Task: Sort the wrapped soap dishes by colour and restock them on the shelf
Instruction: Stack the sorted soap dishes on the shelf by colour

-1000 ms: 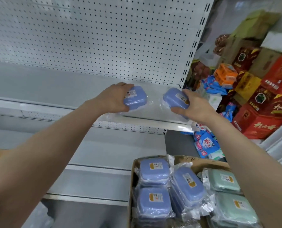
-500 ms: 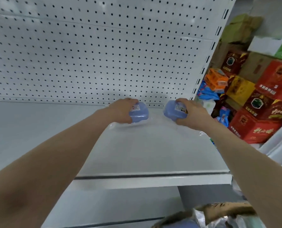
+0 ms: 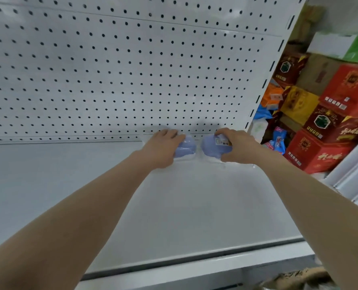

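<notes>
At the twelve o'clock edge of the white metal shelf (image 3: 174,206), against the perforated white back panel (image 3: 132,70), the left hand (image 3: 163,147) grasps a blue plastic-wrapped soap dish (image 3: 186,147). Just beside it at three o'clock, the right hand (image 3: 238,146) grasps a second blue wrapped soap dish (image 3: 211,148). Red cardboard boxes (image 3: 320,152) stand further toward three o'clock.

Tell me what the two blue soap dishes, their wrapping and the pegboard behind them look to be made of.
Left blue soap dish and right blue soap dish: likely moulded plastic, matte, even pale blue with rounded edges.
Wrapping: thin clear plastic film, glossy, crinkled with glints.
Pegboard: probably painted sheet metal, smooth white, regular punched holes.
</notes>
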The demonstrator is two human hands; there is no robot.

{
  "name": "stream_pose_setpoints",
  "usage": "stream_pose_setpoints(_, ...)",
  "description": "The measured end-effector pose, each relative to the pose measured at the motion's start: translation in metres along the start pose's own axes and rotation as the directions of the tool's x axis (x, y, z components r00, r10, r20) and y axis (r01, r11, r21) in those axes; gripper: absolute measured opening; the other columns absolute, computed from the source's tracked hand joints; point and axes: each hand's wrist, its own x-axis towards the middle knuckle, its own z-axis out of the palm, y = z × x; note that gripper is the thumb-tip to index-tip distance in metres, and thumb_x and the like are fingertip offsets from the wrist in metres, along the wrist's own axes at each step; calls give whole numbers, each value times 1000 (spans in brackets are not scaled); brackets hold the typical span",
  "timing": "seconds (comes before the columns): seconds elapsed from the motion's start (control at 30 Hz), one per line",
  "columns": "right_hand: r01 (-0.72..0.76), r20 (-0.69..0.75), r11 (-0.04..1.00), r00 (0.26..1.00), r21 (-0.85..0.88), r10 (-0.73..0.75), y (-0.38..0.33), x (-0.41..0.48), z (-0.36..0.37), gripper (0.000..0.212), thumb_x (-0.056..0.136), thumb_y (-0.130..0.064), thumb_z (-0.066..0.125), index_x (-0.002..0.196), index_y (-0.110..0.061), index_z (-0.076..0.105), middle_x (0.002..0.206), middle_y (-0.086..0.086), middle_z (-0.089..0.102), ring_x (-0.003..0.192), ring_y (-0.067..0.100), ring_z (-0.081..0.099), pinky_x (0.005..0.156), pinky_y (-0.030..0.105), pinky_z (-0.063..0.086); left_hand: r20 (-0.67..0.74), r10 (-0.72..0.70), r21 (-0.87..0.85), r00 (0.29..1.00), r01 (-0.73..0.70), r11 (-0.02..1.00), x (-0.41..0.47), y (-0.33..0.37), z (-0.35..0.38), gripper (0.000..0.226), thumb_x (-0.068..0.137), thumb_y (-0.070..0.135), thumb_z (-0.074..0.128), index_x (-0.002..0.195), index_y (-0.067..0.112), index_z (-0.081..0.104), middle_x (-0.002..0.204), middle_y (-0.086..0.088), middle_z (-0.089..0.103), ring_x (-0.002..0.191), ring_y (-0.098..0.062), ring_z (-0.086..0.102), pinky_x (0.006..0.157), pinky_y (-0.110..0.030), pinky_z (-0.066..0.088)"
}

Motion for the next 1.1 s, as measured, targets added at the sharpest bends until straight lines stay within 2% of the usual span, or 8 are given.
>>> stream_pose_setpoints(0.1,49,-3,997,999,63,-48,-1,10,9,60,78,-19,70,134,-24,48,122,3,58,104,23,53,85,36,47,-83,-1,65,997,6,998,-2,2,14,64,94,11,51,151,20,24,155,-3,25,139,-30,24,115,-38,17)
stream_pose_setpoints(0.23,93,-64,990,994,109,-87,1,13,24,55,82,-15,61,136,-24,49,124,4,57,112,27,53,96,45,46,-134,15,60,991,-7,998,-2,1,19,64,94,10,47,152,20,22,158,-2,21,141,-31,21,117,-40,15)
stream_pose_setpoints(0.37,148,-156,989,976,-30,-151,-2,10,38,59,82,-26,47,140,-19,48,144,0,48,130,29,43,105,49,37,-143,50,52,988,-43,998,-5,-3,18,62,95,10,47,153,17,22,159,-2,21,142,-31,20,118,-41,14)
stream_pose_setpoints(0.53,114,-154,981,978,-154,-138,-2,7,41,59,94,-23,49,151,-23,32,158,-1,29,146,28,22,114,42,20,-166,83,45,983,-76,996,-6,-5,19,60,95,10,49,151,14,28,157,-5,27,142,-31,23,118,-42,17)
stream_pose_setpoints(0.6,127,-157,977,975,-173,-154,-3,4,38,59,95,-24,50,151,-21,33,157,2,31,145,30,24,115,44,20,-211,107,30,972,-103,994,-8,-3,16,54,93,8,53,145,9,40,150,-11,38,138,-35,32,115,-44,24)
stream_pose_setpoints(0.73,184,-216,963,950,-195,-225,-3,-10,31,50,94,-23,58,141,-12,48,144,11,48,132,35,45,108,44,33,-313,129,-8,941,-138,990,-18,6,5,42,90,10,61,131,4,56,132,-16,57,121,-39,51,103,-48,42)
stream_pose_setpoints(0.93,207,-264,948,926,-241,-269,1,-64,15,50,97,-33,56,143,-13,47,146,12,47,132,32,46,108,43,37,-415,162,57,895,-153,987,-57,48,-19,35,83,15,73,116,9,66,112,-10,67,102,-34,62,83,-40,52)
stream_pose_setpoints(1.1,255,-315,924,886,-285,-341,11,-131,8,48,96,-32,56,136,-6,54,135,17,56,119,38,54,96,47,47,-442,146,108,885,-109,988,-103,99,-31,37,87,24,68,121,11,64,115,-8,66,106,-34,60,82,-41,53)
